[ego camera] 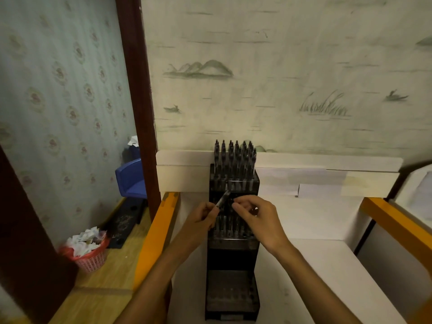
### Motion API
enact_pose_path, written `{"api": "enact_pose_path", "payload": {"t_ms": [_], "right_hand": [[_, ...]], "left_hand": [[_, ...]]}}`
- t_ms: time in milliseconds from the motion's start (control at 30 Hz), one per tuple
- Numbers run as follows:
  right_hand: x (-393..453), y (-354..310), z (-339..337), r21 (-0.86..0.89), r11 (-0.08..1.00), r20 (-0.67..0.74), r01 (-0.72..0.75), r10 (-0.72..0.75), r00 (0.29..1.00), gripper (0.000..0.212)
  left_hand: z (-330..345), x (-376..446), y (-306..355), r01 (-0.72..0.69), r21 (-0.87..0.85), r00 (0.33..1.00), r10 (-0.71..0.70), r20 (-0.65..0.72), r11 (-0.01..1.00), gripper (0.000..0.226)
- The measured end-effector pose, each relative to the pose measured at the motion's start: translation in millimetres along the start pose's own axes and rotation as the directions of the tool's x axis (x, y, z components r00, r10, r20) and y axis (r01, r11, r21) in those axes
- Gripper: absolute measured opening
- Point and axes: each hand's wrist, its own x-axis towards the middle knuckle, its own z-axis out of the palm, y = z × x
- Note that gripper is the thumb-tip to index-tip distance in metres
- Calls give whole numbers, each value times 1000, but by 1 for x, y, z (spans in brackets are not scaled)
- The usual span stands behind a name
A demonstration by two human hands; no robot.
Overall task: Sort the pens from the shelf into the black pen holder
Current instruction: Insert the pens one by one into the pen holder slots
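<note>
A tall black tiered pen holder (232, 253) stands on the white shelf (304, 230). Its top tier is packed with several dark pens (235, 157) standing upright, and the middle tier holds several more (230, 226). The lowest tier (231, 293) shows bare holes. My left hand (202, 217) pinches a single dark pen (222, 199), tilted up to the right over the middle tier. My right hand (256, 215) hovers over the same tier with fingers curled; what they hold, if anything, is hidden.
Orange wooden rails (155, 232) (397, 220) flank the white shelf. A white box edge (327, 164) runs along the wallpapered wall behind. Down left are a pink basket of crumpled paper (90, 250), a blue plastic bin (131, 178) and a dark wooden post (138, 90).
</note>
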Motion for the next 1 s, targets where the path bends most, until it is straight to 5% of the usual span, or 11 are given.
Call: {"api": "enact_pose_path", "payload": {"t_ms": [333,500,700,1000], "right_hand": [[1,-2,3,284,949,71,-134,119,990,13],[9,0,-1,360,922,-27,-146,167,986,14],[11,13,-11,69,996,-97,-64,70,993,13],[6,33,-16,-262,965,-86,-1,-22,996,22]], "left_hand": [[7,-12,19,-167,237,985,152,80,957,8],[0,-17,26,-255,506,962,268,48,824,10],[-19,-16,26,-250,620,946,325,-7,743,19],[-34,-19,23,-260,667,931,365,-19,698,17]]}}
